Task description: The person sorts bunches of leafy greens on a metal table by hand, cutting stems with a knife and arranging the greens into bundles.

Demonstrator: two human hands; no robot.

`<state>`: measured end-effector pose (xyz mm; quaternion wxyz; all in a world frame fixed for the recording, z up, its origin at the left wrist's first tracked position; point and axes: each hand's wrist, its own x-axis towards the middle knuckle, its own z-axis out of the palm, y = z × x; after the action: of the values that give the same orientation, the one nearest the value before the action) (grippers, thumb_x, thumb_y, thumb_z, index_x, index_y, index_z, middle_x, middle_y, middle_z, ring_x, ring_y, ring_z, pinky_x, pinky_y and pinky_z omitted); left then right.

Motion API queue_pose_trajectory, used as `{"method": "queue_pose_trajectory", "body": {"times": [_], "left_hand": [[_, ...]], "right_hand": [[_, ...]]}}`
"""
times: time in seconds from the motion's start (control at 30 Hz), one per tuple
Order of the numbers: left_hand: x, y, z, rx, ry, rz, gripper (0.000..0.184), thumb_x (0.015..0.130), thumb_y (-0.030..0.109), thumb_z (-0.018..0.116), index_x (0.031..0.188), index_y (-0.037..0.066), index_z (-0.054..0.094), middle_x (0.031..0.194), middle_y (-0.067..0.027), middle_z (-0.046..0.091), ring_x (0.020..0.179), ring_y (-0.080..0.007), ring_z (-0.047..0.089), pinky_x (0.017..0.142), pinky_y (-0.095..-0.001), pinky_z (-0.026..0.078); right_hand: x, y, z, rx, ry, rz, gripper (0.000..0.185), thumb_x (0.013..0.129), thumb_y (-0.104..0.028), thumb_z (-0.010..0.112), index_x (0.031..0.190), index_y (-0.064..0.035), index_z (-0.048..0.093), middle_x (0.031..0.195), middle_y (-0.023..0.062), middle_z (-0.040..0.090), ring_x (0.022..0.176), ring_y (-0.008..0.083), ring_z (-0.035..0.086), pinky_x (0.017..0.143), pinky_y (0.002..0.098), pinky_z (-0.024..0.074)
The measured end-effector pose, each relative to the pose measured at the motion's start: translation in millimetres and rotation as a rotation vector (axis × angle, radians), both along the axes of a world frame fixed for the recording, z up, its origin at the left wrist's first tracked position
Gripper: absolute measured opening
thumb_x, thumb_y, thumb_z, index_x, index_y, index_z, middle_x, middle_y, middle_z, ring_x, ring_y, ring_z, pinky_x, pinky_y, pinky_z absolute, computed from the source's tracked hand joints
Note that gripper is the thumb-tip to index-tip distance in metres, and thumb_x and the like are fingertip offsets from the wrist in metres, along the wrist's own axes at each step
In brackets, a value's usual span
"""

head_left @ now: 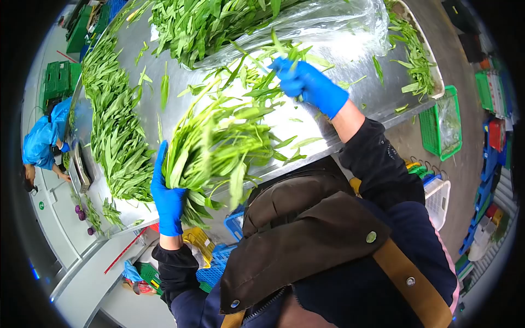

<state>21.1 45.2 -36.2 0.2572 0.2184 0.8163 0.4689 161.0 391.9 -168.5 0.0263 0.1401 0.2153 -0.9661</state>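
Note:
My left hand [168, 199], in a blue glove, is wrapped round a thick bunch of water spinach [219, 142] at the near edge of the metal table [143, 112]. Pale stems and long narrow leaves fan out to the right of that hand, some blurred. Over the table's middle, my right hand [310, 85], also blue-gloved, is closed with its fingers curled around a leafy stalk [277, 41] that sticks up by the fingertips. Loose leaves and stems lie beneath and left of it. The inside of the right grip is hidden.
A big heap of greens [205, 27] lies beside clear plastic [339, 27] at the back. More greens [112, 109] line the table's left side. A green crate [442, 123] stands right of the table. At far left, a co-worker in blue [44, 136] bends beside a scale-like box.

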Motion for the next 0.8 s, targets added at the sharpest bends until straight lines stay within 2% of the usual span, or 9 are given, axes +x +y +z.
{"method": "queue_pose_trajectory", "body": {"times": [0.07, 0.23, 0.27, 0.4, 0.47, 0.5, 0.63, 0.67, 0.8], "left_hand": [[-7.4, -8.3, -2.9, -0.035, -0.191, 0.047, 0.081, 0.06, -0.017, 0.054, 0.138, 0.003, 0.042, 0.13, -0.0117, 0.053, 0.114, -0.0194, 0.055, 0.096, -0.031, 0.044], [-5.2, -4.8, -8.6, -0.056, -0.394, 0.127, 0.081, 0.056, -0.016, 0.056, 0.135, 0.0, 0.044, 0.121, -0.0125, 0.059, 0.103, -0.0221, 0.061, 0.088, -0.0338, 0.051], [1.8, 3.9, -0.9, -0.066, -0.385, 0.122, 0.081, 0.056, -0.016, 0.057, 0.135, 0.0, 0.044, 0.12, -0.0126, 0.059, 0.103, -0.022, 0.061, 0.089, -0.0336, 0.051], [2.8, 7.3, 4.1, -0.038, -0.391, 0.102, 0.084, 0.054, -0.016, 0.059, 0.135, 0.0, 0.043, 0.122, -0.0125, 0.058, 0.105, -0.0216, 0.06, 0.09, -0.0337, 0.05], [3.1, 8.0, 3.2, -0.062, -0.399, 0.075, 0.086, 0.053, -0.016, 0.059, 0.137, 0.0, 0.042, 0.124, -0.0123, 0.057, 0.107, -0.0219, 0.059, 0.091, -0.0342, 0.05], [4.5, 9.9, 0.7, -0.042, -0.375, 0.066, 0.082, 0.054, -0.014, 0.061, 0.132, 0.001, 0.047, 0.118, -0.0101, 0.061, 0.102, -0.0195, 0.062, 0.088, -0.0329, 0.05], [8.7, 22.1, 10.0, -0.068, -0.403, -0.016, 0.089, 0.051, -0.014, 0.061, 0.136, 0.002, 0.044, 0.125, -0.0089, 0.057, 0.109, -0.0194, 0.058, 0.093, -0.0328, 0.047], [6.8, 20.2, 10.0, -0.069, -0.415, -0.058, 0.09, 0.051, -0.015, 0.059, 0.137, 0.003, 0.043, 0.126, -0.0092, 0.056, 0.109, -0.019, 0.057, 0.092, -0.0306, 0.047], [8.1, 14.4, 5.7, -0.057, -0.447, -0.084, 0.093, 0.049, -0.015, 0.056, 0.139, 0.005, 0.042, 0.127, -0.0094, 0.055, 0.108, -0.0182, 0.057, 0.091, -0.0284, 0.046]], "right_hand": [[-14.9, -40.6, 6.9, 0.873, -0.179, 0.074, 0.07, 0.084, -0.047, 0.064, 0.134, -0.0033, 0.042, 0.078, 0.0037, 0.064, 0.05, 0.0087, 0.051, 0.046, 0.0242, 0.0421], [-16.9, -60.6, 77.6, 0.915, -0.241, 0.137, 0.047, 0.086, -0.033, 0.067, 0.119, -0.0007, 0.057, 0.094, 0.0114, 0.068, 0.059, 0.0122, 0.059, 0.049, 0.0249, 0.0457], [-17.6, -47.0, 39.5, 0.57, -0.164, -0.058, 0.04, 0.085, -0.028, 0.068, 0.113, -0.0018, 0.061, 0.089, 0.0093, 0.069, 0.055, 0.0115, 0.058, 0.046, 0.0242, 0.0447], [-2.9, 9.1, 41.4, 0.825, -0.489, -0.262, 0.054, 0.075, -0.021, 0.074, 0.125, -0.0108, 0.057, 0.107, 0.0087, 0.066, 0.084, 0.0223, 0.066, 0.062, 0.0275, 0.0519], [-4.4, -15.7, 55.3, 1.952, 0.042, -0.573, 0.065, 0.073, -0.024, 0.074, 0.133, -0.0145, 0.049, 0.125, 0.0117, 0.055, 0.113, 0.0281, 0.055, 0.087, 0.035, 0.0491], [-15.4, -22.2, 56.1, 1.81, 0.276, -0.478, 0.071, 0.074, -0.027, 0.074, 0.138, -0.0183, 0.044, 0.139, 0.0142, 0.041, 0.126, 0.0312, 0.041, 0.102, 0.0395, 0.0387], [-36.4, -57.2, 81.5, 1.836, 0.499, 0.061, 0.047, 0.074, -0.026, 0.073, 0.118, -0.0127, 0.063, 0.105, 0.013, 0.065, 0.099, 0.0296, 0.062, 0.087, 0.0386, 0.0482], [-34.8, -60.2, 77.0, 1.429, 0.305, 0.191, 0.028, 0.076, -0.022, 0.072, 0.098, -0.006, 0.07, 0.087, 0.0093, 0.069, 0.083, 0.0238, 0.066, 0.08, 0.0374, 0.0498], [-27.9, -59.8, 65.6, 0.946, 0.208, -0.224, 0.016, 0.084, -0.017, 0.064, 0.089, -0.004, 0.071, 0.087, 0.0066, 0.068, 0.079, 0.0156, 0.063, 0.076, 0.0301, 0.049]]}}
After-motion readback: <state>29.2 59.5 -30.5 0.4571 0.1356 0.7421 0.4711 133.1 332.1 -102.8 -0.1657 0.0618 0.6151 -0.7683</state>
